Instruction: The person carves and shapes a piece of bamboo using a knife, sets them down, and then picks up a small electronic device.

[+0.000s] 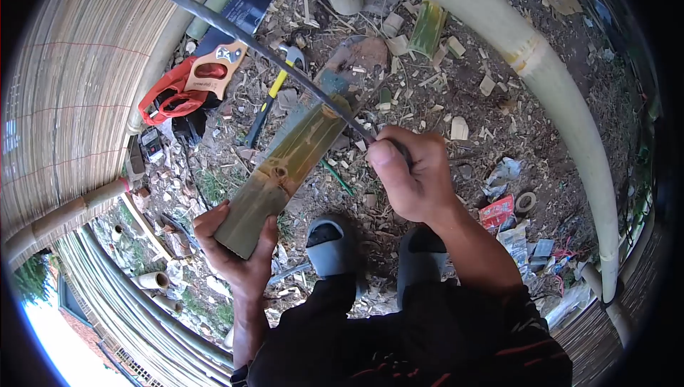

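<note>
My left hand (239, 255) is wrapped round the near end of a split bamboo piece (249, 212), thumb on one edge and fingers on the other. The piece slants up and to the right, with a knot near its middle and a greenish-yellow far half. In my right hand (417, 177) is the handle of a long machete (242, 36), the fist closed with the thumb along the top. Its dark narrow blade runs to the upper left and crosses over the far end of the bamboo. Whether the edge touches the bamboo I cannot tell.
A hammer (273, 95) with a yellow and black handle and a wooden-handled saw (217, 70) lie at the left, beside a red bag (171, 91). A thick bamboo pole (570, 102) curves along the right. Wood chips litter the soil around my sandals (331, 248).
</note>
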### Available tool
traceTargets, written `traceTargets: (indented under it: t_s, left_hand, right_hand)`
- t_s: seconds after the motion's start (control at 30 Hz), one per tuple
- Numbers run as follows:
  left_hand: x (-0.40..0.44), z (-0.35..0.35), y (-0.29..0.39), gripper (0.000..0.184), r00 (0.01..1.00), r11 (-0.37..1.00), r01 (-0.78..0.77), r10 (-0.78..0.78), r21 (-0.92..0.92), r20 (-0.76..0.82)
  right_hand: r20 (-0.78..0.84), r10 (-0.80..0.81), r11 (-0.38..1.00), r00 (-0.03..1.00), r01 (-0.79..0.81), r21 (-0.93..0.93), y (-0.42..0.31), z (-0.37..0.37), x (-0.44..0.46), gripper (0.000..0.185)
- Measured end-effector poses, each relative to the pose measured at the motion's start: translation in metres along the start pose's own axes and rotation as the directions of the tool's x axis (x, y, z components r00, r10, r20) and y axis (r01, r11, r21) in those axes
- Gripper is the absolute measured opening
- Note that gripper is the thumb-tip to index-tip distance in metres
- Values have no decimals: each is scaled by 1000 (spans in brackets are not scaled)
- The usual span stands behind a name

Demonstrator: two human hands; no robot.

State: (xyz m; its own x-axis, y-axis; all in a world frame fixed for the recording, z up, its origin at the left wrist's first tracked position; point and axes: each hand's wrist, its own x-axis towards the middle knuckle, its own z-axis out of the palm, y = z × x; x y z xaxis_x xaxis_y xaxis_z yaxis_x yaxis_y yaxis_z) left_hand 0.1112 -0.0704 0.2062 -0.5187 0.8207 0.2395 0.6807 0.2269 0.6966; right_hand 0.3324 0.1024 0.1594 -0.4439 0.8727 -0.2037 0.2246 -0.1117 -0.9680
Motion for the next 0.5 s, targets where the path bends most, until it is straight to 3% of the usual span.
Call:
traceTargets:
  t_s: [0.07, 0.1, 0.13, 0.17, 0.2, 0.23, 0.27, 0.33, 0.4, 0.47, 0.5]
  left_hand:
    - [-1, 0, -2, 68, 1000, 1000, -30, 30, -8, 0]
    - [0, -1, -4, 68, 997, 997, -76, 76, -19, 15]
    - [4, 0, -4, 68, 991, 990, -133, 134, -38, 20]
    - [3, -1, 7, 68, 982, 985, -171, 170, 10, 85]
    - [6, -2, 5, 69, 991, 992, -122, 121, 17, 48]
    - [3, 0, 6, 69, 1000, 997, 24, -25, -74, -12]
    - [4, 0, 7, 70, 986, 973, 155, -163, -171, -39]
    - [5, -6, 9, 69, 997, 992, 36, -45, -120, -66]
    - [5, -13, 11, 68, 998, 997, 46, -49, -62, -49]
    - [12, -10, 16, 67, 1000, 1000, -17, 17, 25, -23]
    - [11, -10, 13, 67, 999, 998, -51, 51, 35, -9]
  right_hand:
    - [-56, -428, 896, 902, 432, 101, 3, -5, 13, 58]
    - [33, -87, 989, 996, 90, -114, 45, 6, 18, 65]
    - [24, -103, 986, 994, 105, -126, 72, 9, 16, 65]
    - [26, 62, 967, 998, -54, -247, 91, 13, 15, 69]
    - [35, 200, 914, 979, -174, -368, 82, 12, 32, 73]
    - [31, 265, 815, 964, -207, -541, 75, 9, 37, 76]
    - [7, 279, 818, 960, -234, -525, 74, 10, 26, 76]
    - [181, 243, 852, 953, -121, -509, 66, 7, 41, 79]
    - [193, 255, 901, 947, -160, -404, 72, 15, 31, 82]
    - [235, 299, 937, 925, -237, -256, 90, 17, 40, 86]
    - [390, 475, 864, 789, -502, -38, 91, 14, 45, 82]
